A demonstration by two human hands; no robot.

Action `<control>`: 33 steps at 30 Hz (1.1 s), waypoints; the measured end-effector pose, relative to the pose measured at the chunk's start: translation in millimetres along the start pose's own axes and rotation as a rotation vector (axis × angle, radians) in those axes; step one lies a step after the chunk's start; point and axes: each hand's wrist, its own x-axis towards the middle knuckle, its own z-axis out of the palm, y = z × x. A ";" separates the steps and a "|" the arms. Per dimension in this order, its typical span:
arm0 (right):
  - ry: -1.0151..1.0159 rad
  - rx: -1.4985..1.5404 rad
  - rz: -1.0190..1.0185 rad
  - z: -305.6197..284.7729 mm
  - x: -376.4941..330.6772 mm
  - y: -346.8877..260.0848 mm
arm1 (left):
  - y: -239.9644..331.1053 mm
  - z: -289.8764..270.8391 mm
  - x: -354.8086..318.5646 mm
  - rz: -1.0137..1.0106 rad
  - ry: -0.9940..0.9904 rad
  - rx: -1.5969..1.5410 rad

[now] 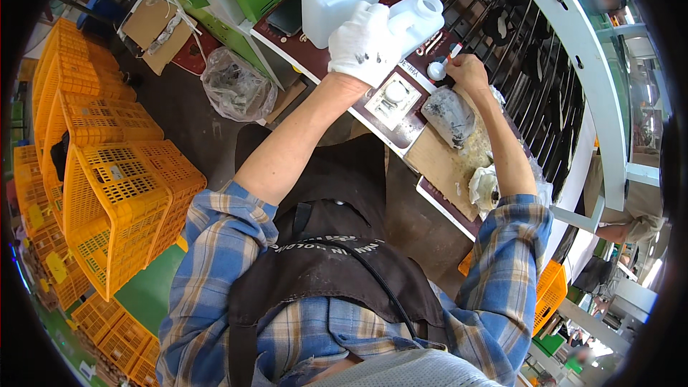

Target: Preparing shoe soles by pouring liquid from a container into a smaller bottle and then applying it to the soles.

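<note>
My left hand [365, 44], in a white glove with dark smudges, is closed around the side of a translucent white plastic jug [421, 20]. The jug is tilted, its open mouth toward the upper right. Behind the glove stands a larger jug [322, 0] of the same milky plastic. My bare right hand [467, 72] has its fingers pinched together above the bench. At its fingertips are a small white round cap-like piece [436, 71] and a narrow red-and-white item [456, 50]. What exactly the fingers grip is too small to tell.
A smudged clear plastic bag [449, 116] and crumpled white cloth [484, 188] lie by brown cardboard [446, 161] under my right forearm. Beyond the bench runs a dark metal bar rack [548, 57]. Orange crates [122, 193] are stacked at left, near a plastic-lined bin [236, 86].
</note>
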 end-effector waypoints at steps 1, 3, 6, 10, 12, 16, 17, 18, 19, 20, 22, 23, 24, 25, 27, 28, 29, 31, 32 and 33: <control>0.000 -0.001 0.001 0.9 0.6 2.5 | 1.1 -0.9 0.3 0.002 -0.004 -0.005; -0.001 0.027 -0.040 2.6 2.7 6.9 | 3.6 -2.7 0.5 -0.033 -0.031 -0.013; -0.018 0.071 -0.062 2.8 7.0 13.5 | 3.7 -4.1 0.4 -0.060 -0.051 -0.023; -0.066 0.065 -0.044 3.0 9.9 11.8 | 1.0 -0.8 0.6 -0.048 -0.046 -0.016; -0.069 0.048 -0.057 3.5 11.2 12.0 | -0.3 -0.1 1.2 -0.015 -0.022 -0.018; -0.083 0.005 -0.032 3.1 12.7 6.5 | 2.6 -3.2 1.6 -0.059 -0.053 0.000; -0.087 -0.006 -0.017 3.2 12.6 4.4 | 2.0 -3.1 1.4 -0.060 -0.053 0.001; -0.091 -0.016 -0.002 3.5 12.1 2.2 | 1.2 -3.0 1.3 -0.025 -0.028 0.004; -0.092 -0.016 -0.002 4.6 11.9 2.1 | 0.8 -2.6 1.2 0.009 -0.003 0.007; -0.083 -0.022 -0.003 6.1 11.5 1.8 | 0.4 -2.4 1.0 0.007 -0.003 0.008; -0.075 -0.029 -0.004 8.9 12.2 3.2 | 0.0 -2.0 0.4 0.021 -0.003 0.009; -0.086 -0.024 -0.006 9.7 14.1 4.7 | -0.1 -1.9 0.0 0.020 -0.002 0.009; -0.096 -0.020 -0.007 10.3 15.7 6.4 | -0.1 -1.7 -0.6 0.015 -0.005 0.009; -0.092 -0.022 -0.005 10.2 18.3 9.7 | 0.4 -0.8 -0.3 0.014 -0.007 0.006; -0.140 0.018 -0.047 7.0 20.7 19.0 | 3.6 1.1 -1.0 0.021 0.001 -0.007; -0.134 0.016 -0.047 2.7 20.1 20.6 | 3.5 1.5 -1.3 0.024 0.012 -0.011; -0.059 0.029 -0.049 -2.7 18.2 23.3 | 4.3 2.6 -1.3 0.028 0.015 -0.017; 0.106 -0.035 -0.149 -15.5 5.9 15.1 | 2.8 4.2 -1.4 0.034 0.018 -0.021; 0.110 -0.038 -0.159 -26.2 -9.5 -7.0 | -1.0 3.5 -1.9 0.032 0.028 -0.019; 0.189 0.165 -0.183 -39.1 -29.4 -37.8 | -4.1 0.8 -2.1 0.010 0.029 -0.027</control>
